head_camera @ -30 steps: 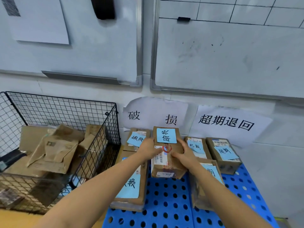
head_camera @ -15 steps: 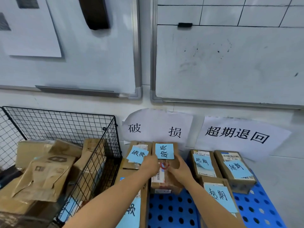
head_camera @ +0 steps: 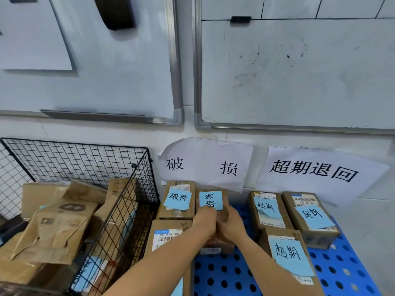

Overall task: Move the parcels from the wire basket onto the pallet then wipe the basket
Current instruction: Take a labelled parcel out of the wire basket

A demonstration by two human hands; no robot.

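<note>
Two whiteboards in grey metal frames fill the pale wall, the left whiteboard (head_camera: 106, 71) and the right whiteboard (head_camera: 299, 71), both cut off at the top. A dark object (head_camera: 115, 11) on the left one is cropped too far to identify. Under them two white paper sheets with black characters are stuck to the wall: the left sign (head_camera: 203, 165), curled at its edges, and the right sign (head_camera: 316, 174).

Below the signs lies the blue plastic pallet (head_camera: 333, 272), pierced with round holes. It carries six oblong brown cardboard parcels, three under each sign. Five plainly show a pale blue handwritten note. The sixth, the near-left parcel (head_camera: 168, 238), is largely hidden by the left forearm and shows a white barcode label.

The middle parcel (head_camera: 224, 205) sits just beside the back-left parcel (head_camera: 179, 199). Both hands grip it: the left hand (head_camera: 205, 221) curls over its top, covering part of its note, and the right hand (head_camera: 233, 226) wraps its right side. The hands hide its middle, so I cannot tell if it rests fully on the pallet.

Just left of the pallet stands the black wire basket (head_camera: 85, 159) of square mesh. It holds crumpled, dented basket parcels (head_camera: 57, 227), at least four, overlapping and running off the frame.
</note>
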